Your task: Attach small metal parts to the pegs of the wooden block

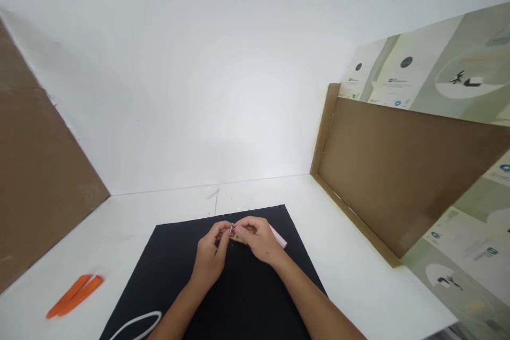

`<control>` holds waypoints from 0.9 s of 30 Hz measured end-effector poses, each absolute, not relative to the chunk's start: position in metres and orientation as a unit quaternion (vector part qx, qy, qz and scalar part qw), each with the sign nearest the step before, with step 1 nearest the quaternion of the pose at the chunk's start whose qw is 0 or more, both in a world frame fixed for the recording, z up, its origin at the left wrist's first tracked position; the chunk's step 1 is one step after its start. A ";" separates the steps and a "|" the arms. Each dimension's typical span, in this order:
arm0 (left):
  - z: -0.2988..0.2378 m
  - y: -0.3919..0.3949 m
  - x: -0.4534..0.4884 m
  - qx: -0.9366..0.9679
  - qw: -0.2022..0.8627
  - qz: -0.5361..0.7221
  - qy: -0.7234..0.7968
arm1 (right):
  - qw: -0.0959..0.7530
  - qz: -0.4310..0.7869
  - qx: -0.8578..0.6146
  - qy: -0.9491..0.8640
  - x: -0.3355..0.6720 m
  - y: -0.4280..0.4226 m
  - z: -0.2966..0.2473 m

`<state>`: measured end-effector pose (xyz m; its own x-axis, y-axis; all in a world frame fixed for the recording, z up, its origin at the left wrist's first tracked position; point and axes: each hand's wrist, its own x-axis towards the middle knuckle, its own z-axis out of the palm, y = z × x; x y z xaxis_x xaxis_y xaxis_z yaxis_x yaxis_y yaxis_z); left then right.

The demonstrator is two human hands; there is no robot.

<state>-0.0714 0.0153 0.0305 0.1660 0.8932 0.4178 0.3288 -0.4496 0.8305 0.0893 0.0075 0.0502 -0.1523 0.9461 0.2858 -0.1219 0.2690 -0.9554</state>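
Observation:
Above the black mat [247,297], my left hand [211,257] and my right hand [258,238] meet fingertip to fingertip. Between them is a small silvery metal piece [231,229], too small to name exactly. The left thumb and fingers pinch it from one side, and the right fingertips close on its other end. Just below the fingertips a small tan piece [239,239] shows, mostly covered by the right hand. A pale pink flat strip [279,237] lies on the mat behind the right hand, partly hidden by it.
Two orange strips [75,296] lie on the white table [358,255] at the left. A white cord loop [137,323] is by my left forearm. Brown cardboard panels stand at the left [35,159] and right [398,164]. A white wall [215,90] rises behind.

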 end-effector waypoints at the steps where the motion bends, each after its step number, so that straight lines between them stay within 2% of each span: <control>1: 0.030 0.015 -0.071 0.706 0.296 0.477 0.431 | 0.547 0.489 -0.363 -0.574 0.089 0.008 0.051; 12: 0.028 0.018 -0.072 0.673 0.324 0.498 0.440 | 0.537 0.451 -0.329 -0.632 0.092 0.008 0.049; 19: 0.031 0.014 -0.068 0.686 0.312 0.496 0.432 | 0.553 0.481 -0.372 -0.570 0.090 0.008 0.050; 27: 0.030 0.016 -0.070 0.682 0.314 0.498 0.433 | 0.543 0.495 -0.344 -0.585 0.093 0.008 0.049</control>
<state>-0.0698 0.0161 0.0296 0.1282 0.9036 0.4087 0.2784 -0.4283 0.8597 0.0931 0.0083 0.0492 -0.1738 0.9397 0.2945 -0.1343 0.2736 -0.9524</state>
